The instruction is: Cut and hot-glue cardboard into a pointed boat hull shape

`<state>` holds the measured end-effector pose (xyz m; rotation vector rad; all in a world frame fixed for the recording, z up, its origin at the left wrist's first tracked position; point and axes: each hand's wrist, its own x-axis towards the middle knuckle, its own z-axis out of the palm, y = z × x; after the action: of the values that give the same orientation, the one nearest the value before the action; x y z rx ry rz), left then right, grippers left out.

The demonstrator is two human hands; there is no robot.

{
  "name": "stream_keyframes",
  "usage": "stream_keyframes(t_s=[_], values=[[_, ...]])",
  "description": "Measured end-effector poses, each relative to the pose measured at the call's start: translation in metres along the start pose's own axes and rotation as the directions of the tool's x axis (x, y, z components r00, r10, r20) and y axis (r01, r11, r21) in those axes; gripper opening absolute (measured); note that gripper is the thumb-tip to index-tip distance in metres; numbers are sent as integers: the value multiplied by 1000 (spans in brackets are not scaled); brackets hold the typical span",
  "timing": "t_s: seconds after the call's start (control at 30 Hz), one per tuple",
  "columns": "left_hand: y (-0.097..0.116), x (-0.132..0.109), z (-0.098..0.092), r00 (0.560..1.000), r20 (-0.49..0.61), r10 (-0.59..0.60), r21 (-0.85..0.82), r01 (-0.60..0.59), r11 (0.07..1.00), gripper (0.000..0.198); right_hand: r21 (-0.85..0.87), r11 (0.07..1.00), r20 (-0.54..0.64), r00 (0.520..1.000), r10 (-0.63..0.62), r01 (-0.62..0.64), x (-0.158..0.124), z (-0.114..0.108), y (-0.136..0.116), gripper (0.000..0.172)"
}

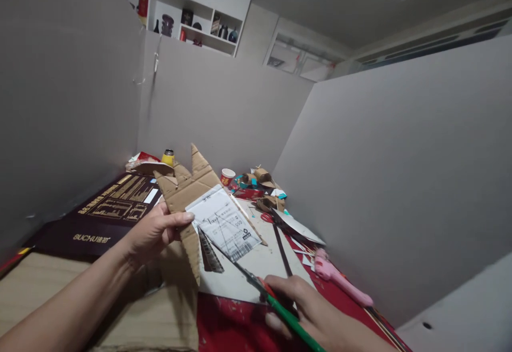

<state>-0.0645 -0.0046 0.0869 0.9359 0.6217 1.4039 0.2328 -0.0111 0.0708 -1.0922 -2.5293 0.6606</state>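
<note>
My left hand (154,230) pinches a jagged piece of brown cardboard (184,189) with pointed tips and holds it up off the table. A white shipping label (226,223) is stuck on the cardboard. My right hand (308,312) is closed round the green handles of a pair of scissors (256,282). The scissor blades reach up to the lower edge of the cardboard, near the label.
A dark maroon box printed SUCHU (100,216) lies at left. A pink tool (340,277) lies at right on the red mat (232,325). At the back are a paper cup (227,176), a yellow bottle (168,157) and cardboard scraps (262,177). Grey partitions wall in the table.
</note>
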Motion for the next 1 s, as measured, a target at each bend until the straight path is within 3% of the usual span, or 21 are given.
stream_keyframes(t_s=[0.37,0.53,1.0], values=[[-9,5,-8,992,114,-61,52,56,997,41,27,999,118,993,19,-23,9,-1,-2,14],[-10,6,-10,992,118,-47,43,42,998,39,79,996,43,998,-51,47,10,6,3,19],[-10,5,-8,997,70,16,16,-17,1000,44,35,996,32,996,-87,85,12,16,0,31]])
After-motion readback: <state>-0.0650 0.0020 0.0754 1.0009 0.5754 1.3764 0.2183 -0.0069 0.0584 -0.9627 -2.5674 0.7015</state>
